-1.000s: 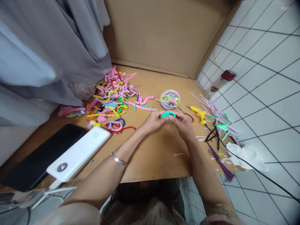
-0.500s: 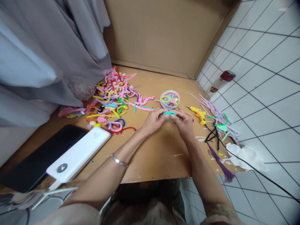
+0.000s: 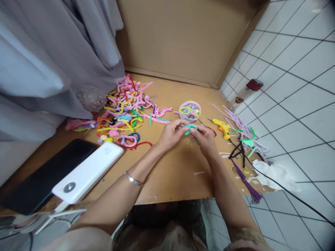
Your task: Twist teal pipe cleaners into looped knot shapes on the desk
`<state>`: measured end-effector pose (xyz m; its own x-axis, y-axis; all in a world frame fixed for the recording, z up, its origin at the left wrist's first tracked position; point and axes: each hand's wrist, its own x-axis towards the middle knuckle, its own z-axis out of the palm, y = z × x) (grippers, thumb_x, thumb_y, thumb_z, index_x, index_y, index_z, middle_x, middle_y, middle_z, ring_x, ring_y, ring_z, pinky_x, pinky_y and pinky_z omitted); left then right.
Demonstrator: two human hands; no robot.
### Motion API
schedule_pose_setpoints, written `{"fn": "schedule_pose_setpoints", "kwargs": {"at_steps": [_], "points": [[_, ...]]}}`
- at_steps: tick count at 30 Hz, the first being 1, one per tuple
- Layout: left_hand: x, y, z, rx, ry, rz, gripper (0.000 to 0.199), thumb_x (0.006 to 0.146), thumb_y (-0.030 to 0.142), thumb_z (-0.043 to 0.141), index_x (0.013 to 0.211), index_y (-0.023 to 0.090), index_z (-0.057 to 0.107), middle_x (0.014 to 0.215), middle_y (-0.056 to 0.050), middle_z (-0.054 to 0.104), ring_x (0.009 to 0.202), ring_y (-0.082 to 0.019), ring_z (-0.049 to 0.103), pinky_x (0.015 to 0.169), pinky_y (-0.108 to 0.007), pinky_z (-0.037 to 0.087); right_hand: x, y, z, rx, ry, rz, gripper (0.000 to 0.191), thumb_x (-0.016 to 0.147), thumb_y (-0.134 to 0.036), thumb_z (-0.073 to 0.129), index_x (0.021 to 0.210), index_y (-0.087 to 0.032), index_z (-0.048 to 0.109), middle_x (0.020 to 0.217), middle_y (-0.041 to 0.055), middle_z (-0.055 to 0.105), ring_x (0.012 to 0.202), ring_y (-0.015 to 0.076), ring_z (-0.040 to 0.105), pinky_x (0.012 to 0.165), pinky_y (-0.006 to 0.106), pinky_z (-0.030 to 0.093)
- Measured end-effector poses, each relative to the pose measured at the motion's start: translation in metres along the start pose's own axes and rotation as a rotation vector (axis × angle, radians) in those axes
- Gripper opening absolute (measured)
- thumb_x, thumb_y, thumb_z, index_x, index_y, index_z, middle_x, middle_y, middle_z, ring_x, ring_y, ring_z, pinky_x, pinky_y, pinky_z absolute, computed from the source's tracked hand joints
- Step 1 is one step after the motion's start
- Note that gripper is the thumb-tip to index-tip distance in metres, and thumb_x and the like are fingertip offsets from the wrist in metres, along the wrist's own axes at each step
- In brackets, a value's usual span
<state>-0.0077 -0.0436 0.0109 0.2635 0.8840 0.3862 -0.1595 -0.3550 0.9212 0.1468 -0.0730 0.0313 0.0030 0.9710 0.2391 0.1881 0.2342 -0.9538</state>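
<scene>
Between my two hands is a green pipe cleaner [image 3: 192, 126], bent into a small rounded shape. My left hand [image 3: 173, 133] pinches its left side between thumb and fingers. On the other side, my right hand [image 3: 205, 138] is closed on it with thumb and fingertips. Part of the pipe cleaner is hidden behind the fingers. Just beyond the hands stands a round clear container [image 3: 190, 111] with yellow, pink and red pipe cleaner pieces on it. A red pipe cleaner end [image 3: 213, 131] shows behind my right hand.
A tangled pile of coloured pipe cleaners [image 3: 131, 101] lies left. A yellow glue gun [image 3: 221, 127], lilac pipe cleaners [image 3: 237, 122], a purple tassel [image 3: 247, 183] and crumpled tissue [image 3: 272, 174] are on the right. A white power bank [image 3: 89, 172] and black phone [image 3: 49, 176] lie front left.
My right hand has shifted slightly down and tilted, uncovering more of the red pipe cleaner behind it. The green pipe cleaner shows more of a loop between my fingers.
</scene>
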Motion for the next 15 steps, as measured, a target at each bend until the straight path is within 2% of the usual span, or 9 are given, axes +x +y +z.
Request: {"fn": "schedule_pose_setpoints", "kwargs": {"at_steps": [8, 15], "points": [[-0.0012, 0.002, -0.0001, 0.034, 0.005, 0.006, 0.03, 0.083, 0.042, 0.067, 0.092, 0.013, 0.069, 0.074, -0.001, 0.063, 0.064, -0.01, 0.05, 0.062, -0.023, 0.04, -0.0011, -0.0032, 0.0008, -0.037, -0.004, -0.033, 0.035, 0.078, -0.052, 0.07, 0.069, -0.018, 0.066, 0.064, -0.0014, 0.049, 0.055, 0.0099, 0.041, 0.051, 0.025, 0.037], [-0.0006, 0.0008, 0.0001, 0.04, 0.017, 0.004, 0.032, 0.081, 0.044, 0.069, 0.09, 0.014, 0.069, 0.08, -0.004, 0.068, 0.071, -0.013, 0.057, 0.068, -0.024, 0.044, -0.0019, -0.003, 0.0006, -0.096, 0.006, -0.045, 0.034, 0.08, -0.051, 0.067, 0.069, -0.019, 0.065, 0.063, -0.0013, 0.048, 0.055, 0.0106, 0.04, 0.051, 0.025, 0.035]]}}
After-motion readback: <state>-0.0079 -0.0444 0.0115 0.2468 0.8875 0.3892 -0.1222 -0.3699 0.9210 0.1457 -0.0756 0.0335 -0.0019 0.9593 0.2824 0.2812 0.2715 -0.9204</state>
